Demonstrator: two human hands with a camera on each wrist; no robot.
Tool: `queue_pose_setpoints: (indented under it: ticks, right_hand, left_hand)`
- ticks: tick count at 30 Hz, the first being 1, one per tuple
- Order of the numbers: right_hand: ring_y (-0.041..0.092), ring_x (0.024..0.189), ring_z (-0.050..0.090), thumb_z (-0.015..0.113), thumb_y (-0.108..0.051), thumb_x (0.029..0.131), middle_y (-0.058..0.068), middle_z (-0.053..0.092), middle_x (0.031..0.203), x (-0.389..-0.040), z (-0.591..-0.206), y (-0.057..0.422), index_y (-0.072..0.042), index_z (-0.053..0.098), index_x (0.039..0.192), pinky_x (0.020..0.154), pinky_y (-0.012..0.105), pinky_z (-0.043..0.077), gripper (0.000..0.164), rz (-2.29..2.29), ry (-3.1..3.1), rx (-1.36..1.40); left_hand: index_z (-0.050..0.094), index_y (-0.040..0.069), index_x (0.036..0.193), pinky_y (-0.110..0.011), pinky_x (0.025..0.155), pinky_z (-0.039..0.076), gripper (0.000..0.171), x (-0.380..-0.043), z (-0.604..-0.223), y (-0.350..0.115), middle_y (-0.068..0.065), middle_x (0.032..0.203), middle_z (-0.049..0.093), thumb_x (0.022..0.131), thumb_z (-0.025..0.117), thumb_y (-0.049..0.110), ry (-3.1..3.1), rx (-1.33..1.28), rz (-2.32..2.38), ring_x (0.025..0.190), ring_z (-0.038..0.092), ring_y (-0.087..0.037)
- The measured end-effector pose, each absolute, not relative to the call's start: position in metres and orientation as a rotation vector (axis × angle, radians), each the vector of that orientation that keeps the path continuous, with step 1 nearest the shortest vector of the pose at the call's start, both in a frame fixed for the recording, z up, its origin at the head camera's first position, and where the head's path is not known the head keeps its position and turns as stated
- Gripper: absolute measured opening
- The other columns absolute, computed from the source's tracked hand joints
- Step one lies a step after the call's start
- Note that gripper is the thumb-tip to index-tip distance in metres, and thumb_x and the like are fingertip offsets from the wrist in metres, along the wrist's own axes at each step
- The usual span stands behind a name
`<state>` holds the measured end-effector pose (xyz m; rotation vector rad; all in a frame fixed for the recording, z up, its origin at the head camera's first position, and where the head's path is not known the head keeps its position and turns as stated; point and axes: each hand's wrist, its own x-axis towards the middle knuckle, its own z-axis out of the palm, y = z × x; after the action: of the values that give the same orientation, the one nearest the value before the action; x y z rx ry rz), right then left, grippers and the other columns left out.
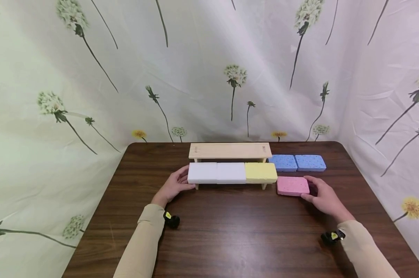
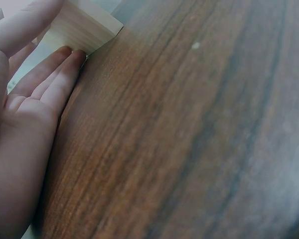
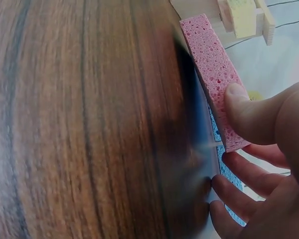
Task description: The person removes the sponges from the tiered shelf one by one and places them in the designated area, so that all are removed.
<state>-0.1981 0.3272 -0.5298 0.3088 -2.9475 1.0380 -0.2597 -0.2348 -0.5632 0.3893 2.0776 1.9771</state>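
Pink sponge (image 1: 293, 186): we have it in the right hand (image 1: 322, 197), gripped at its right end, thumb on the near side, at least one finger behind. Other fingers loosely bent below it in the right wrist view. From there it looks raised off the table (image 1: 237, 231). It sits just right of the yellow block (image 1: 261, 172), slightly nearer us; contact between the two we can't tell.

Yellow block is the right-hand one of three in a row on the front wooden stand (image 1: 264, 186); two white blocks (image 1: 202, 172) fill the middle and left, sides touching.

Our left hand (image 1: 172, 185) holds that stand's left end: thumb near the front edge, fingers against the end. Left wrist view shows two fingertips on the wood, low by the table.

Rear wooden stand (image 1: 230, 150) is parallel, just behind. Two blue sponges (image 1: 310, 163) lie side by side on the table at its right end, beyond the pink one.

Dandelion-print backdrop (image 1: 209, 77) behind.
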Motion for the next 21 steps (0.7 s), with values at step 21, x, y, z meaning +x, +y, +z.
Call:
queue_pose_setpoints:
  ticks: [21]
  right_hand:
    - [0.058,0.134,0.045,0.08,-0.01,0.091,0.04,0.051,0.143,-0.2065,-0.5319,0.3185,0.013,0.048,0.146,0.112,0.075,0.034,0.068,0.905,-3.025,0.321]
  left_hand:
    - [0.032,-0.002,0.162,-0.025,0.107,0.051,0.089,-0.2593,-0.5635,-0.2346,-0.03,0.161,0.038,0.087,0.08,-0.01,2.078,0.386,1.982,0.145,0.045,-0.042]
